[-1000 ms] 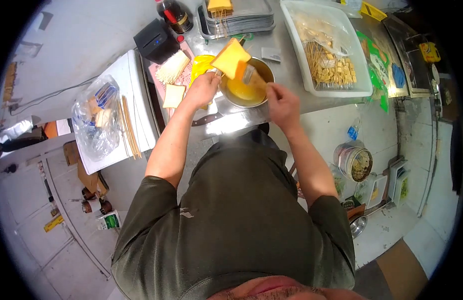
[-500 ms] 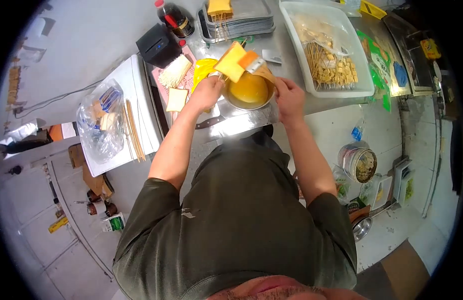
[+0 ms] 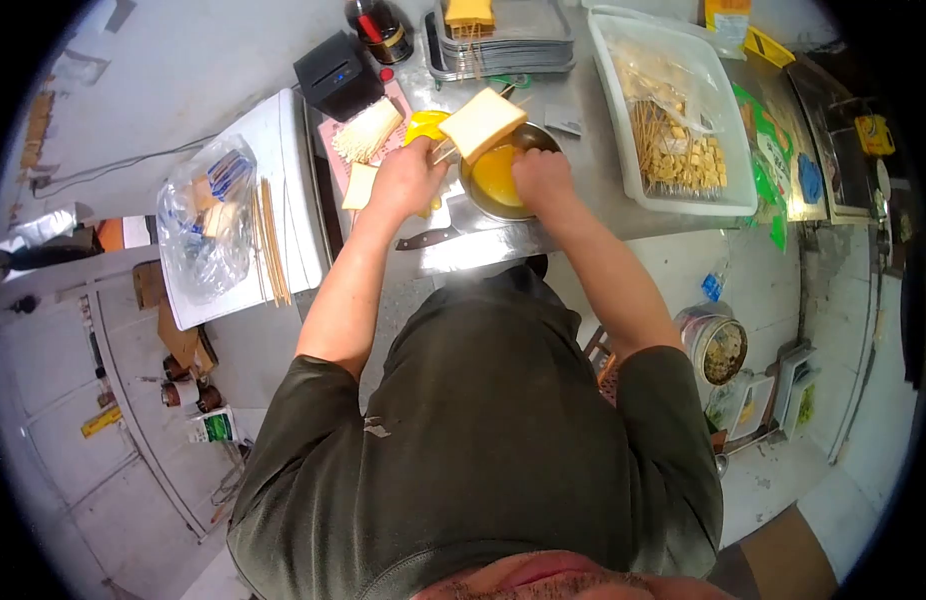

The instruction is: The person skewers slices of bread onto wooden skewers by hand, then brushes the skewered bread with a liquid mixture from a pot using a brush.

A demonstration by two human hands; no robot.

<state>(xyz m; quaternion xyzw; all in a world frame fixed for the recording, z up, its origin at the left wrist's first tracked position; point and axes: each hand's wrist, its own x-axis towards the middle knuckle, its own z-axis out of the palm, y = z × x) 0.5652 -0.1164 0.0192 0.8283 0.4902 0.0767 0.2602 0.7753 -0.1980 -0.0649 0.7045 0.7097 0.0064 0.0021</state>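
My left hand [image 3: 408,182] is closed around thin wooden skewers that carry a square slice of bread [image 3: 483,124]. The slice hangs tilted over the back-left rim of a metal pot [image 3: 466,180]. Inside the pot lies a yellow liquid [image 3: 495,176]. My right hand [image 3: 543,181] is a fist over the pot's right side; the flat brush it gripped a moment ago is hidden below the fingers. Left of my left hand, a stack of white bread slices [image 3: 368,132] and a single slice [image 3: 360,186] rest on a pink board [image 3: 329,130].
A knife [image 3: 428,239] lies near the counter's front edge. Stacked metal trays [image 3: 513,60], holding skewered bread [image 3: 470,12], stand behind the pot. A white tub [image 3: 673,203] of skewered cubes is to the right. Loose skewers [image 3: 271,245] and a plastic bag [image 3: 198,260] are at left.
My right hand has moved left and down, bringing the brush into the pot. The bread slice now shows a paler face and sits slightly farther right. The whole view has shifted a little.
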